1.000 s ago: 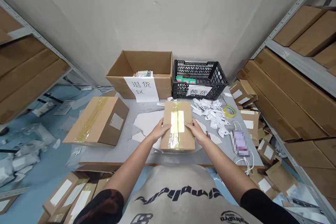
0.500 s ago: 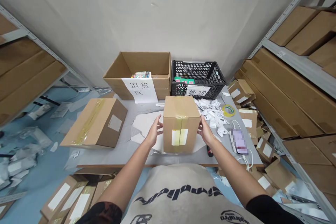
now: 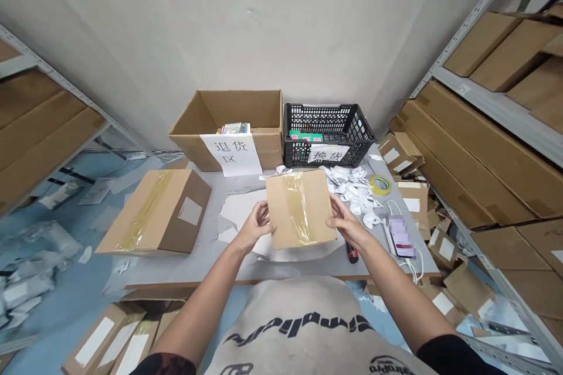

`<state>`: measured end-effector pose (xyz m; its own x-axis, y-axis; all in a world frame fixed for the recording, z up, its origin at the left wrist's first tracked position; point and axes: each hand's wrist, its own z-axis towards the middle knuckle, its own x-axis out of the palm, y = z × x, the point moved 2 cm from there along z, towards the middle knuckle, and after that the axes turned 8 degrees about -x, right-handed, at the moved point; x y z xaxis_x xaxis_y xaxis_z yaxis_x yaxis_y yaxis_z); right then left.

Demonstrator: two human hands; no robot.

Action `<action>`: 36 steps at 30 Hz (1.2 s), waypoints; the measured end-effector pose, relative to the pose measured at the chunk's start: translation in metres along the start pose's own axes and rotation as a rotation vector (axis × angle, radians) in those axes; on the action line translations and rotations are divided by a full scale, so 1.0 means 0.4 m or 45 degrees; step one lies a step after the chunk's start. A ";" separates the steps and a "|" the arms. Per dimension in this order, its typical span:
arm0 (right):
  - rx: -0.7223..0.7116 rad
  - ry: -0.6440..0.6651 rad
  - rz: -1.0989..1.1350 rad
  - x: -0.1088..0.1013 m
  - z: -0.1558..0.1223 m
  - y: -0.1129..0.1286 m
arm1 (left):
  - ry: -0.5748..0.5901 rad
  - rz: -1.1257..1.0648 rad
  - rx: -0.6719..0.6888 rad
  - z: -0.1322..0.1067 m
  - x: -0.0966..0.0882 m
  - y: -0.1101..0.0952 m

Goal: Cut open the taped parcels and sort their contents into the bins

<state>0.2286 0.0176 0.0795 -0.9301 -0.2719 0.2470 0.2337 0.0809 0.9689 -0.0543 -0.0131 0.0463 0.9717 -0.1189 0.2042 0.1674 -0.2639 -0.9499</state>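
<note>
Head view: the taped carton sits near the front edge of the tabletop, looking stiff and light, best held by its side edges, as the left hand and right hand do, each half-open.

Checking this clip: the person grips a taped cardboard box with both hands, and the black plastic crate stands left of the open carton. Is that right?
No: the head view shows the black plastic crate right of the open carton, not left. The left hand and right hand do grip the taped cardboard box.
</note>
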 end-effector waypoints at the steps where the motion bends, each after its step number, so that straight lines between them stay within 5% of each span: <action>1: -0.019 0.009 0.010 -0.009 0.001 0.000 | 0.025 0.004 0.038 -0.004 -0.002 0.001; 6: 0.220 -0.063 0.079 -0.032 0.005 -0.064 | 0.030 0.204 -0.010 -0.020 -0.002 0.072; 11: 0.365 -0.181 -0.022 -0.008 -0.025 -0.185 | -0.175 0.407 0.017 -0.055 0.009 0.186; 16: 0.332 -0.321 -0.199 0.001 -0.051 -0.266 | 0.064 0.171 -0.222 -0.099 0.007 0.224; 20: 0.321 -0.321 -0.228 0.024 -0.050 -0.276 | -0.098 0.149 -0.330 -0.075 0.013 0.211; 23: 0.301 -0.317 -0.430 0.033 -0.051 -0.268 | -0.264 0.365 -0.224 -0.050 0.034 0.211; 27: 0.230 -0.138 -0.834 0.003 -0.027 -0.235 | -0.269 0.553 -0.120 -0.077 0.084 0.233; 30: 0.183 0.081 -1.202 -0.016 0.036 -0.184 | -0.073 0.679 -0.129 -0.140 0.152 0.234; 34: 0.154 0.096 -1.757 0.020 0.113 -0.117 | 0.562 0.872 -0.008 -0.183 0.239 0.152; 36: 0.123 0.098 -1.822 0.055 0.106 -0.104 | 0.553 0.952 0.109 -0.148 0.230 0.079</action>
<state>0.1862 0.0488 0.0440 -0.3269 -0.2239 -0.9181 -0.8950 -0.2387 0.3769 0.0307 -0.0889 0.0490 0.6847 -0.5919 -0.4253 -0.4607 0.1006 -0.8818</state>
